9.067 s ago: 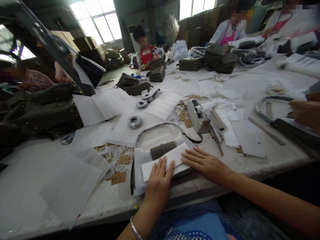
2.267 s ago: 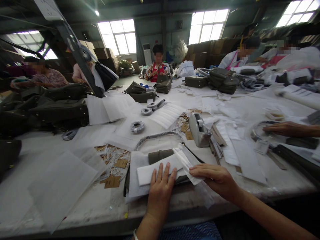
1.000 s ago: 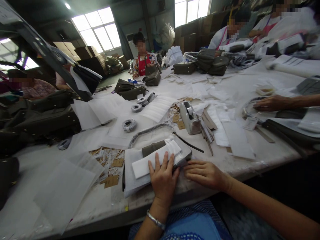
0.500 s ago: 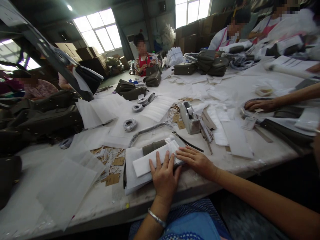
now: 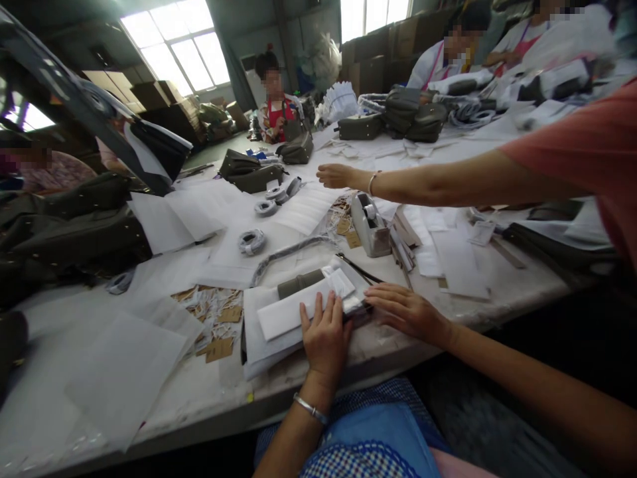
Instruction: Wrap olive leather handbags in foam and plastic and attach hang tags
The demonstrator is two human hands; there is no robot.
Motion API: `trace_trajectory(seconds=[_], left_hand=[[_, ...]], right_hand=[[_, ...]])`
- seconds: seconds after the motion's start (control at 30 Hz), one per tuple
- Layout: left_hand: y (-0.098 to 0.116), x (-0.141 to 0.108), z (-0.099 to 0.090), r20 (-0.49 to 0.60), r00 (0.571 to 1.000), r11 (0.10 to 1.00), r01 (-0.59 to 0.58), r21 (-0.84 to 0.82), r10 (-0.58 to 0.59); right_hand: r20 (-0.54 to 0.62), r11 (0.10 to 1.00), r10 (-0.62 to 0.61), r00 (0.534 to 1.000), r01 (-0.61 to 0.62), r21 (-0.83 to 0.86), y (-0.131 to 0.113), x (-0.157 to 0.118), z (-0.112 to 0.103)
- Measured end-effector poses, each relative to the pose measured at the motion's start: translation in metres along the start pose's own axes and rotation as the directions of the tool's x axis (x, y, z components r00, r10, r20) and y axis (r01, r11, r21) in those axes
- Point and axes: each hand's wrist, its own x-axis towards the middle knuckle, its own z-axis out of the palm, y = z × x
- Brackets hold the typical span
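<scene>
L grip (image 5: 326, 337) spread, palm-down on 1 foam strip (image 5: 286, 317) atop 1 olive bag (image 5: 300, 284), lower ctr of frame; R grip (image 5: 409, 315) palm-down at bag's rt end, can't tell if pinching; 1 tape dispenser (image 5: 369, 229), ctr rt.

- Folded pad (image 5: 284, 315): white, foam-like, smooth, matt.
- Rolled olive piece (image 5: 300, 284): leather-like, low sheen.
- Carry handle (image 5: 291, 251): sheathed in clear plastic film, wrinkled and glossy.
- Loose sheets (image 5: 129, 365): thin, translucent, matt; paper or foam film, cannot be determined.
- Tags (image 5: 219, 350): brown card, matt.
- Tape dispenser (image 5: 369, 231): grey, hard, smooth, apparently plastic.
- Bracelet (image 5: 311, 407): polished silvery metal.
- Apron (image 5: 375, 428): blue cloth, matt, checked cloth trim.
- Table (image 5: 206, 392): pale, smooth top; front edge visibly scuffed.
</scene>
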Motion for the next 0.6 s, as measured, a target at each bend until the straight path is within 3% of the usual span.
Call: trace_trajectory(seconds=[0.17, 0.3, 0.5, 0.6], left_hand=[[0.001, 0.001, -0.002, 0.0, 1.0, 0.999, 0.017, -0.028, -0.017], [0.001, 0.002, -0.003, 0.004, 1.0, 1.0, 0.015, -0.019, -0.015], [0.003, 0.003, -0.005, 0.006, 1.0, 1.0, 0.019, -0.023, -0.019], [0.003, 0.003, -0.005, 0.01, 1.0, 0.999, 0.023, -0.031, -0.023]], right_hand=[[0.107, 0.999, 0.006, 0.994, -0.001, -0.049, -0.013, -0.033, -0.014], [0.162, 0.996, -0.02, 0.987, 0.034, -0.086, -0.01, -0.024, -0.006], [0.212, 0.95, -0.195, 0.958, 0.238, -0.202, -0.003, -0.011, -0.003], [0.192, 0.929, -0.179, 0.965, 0.23, -0.29, -0.009, -0.011, 0.0]])
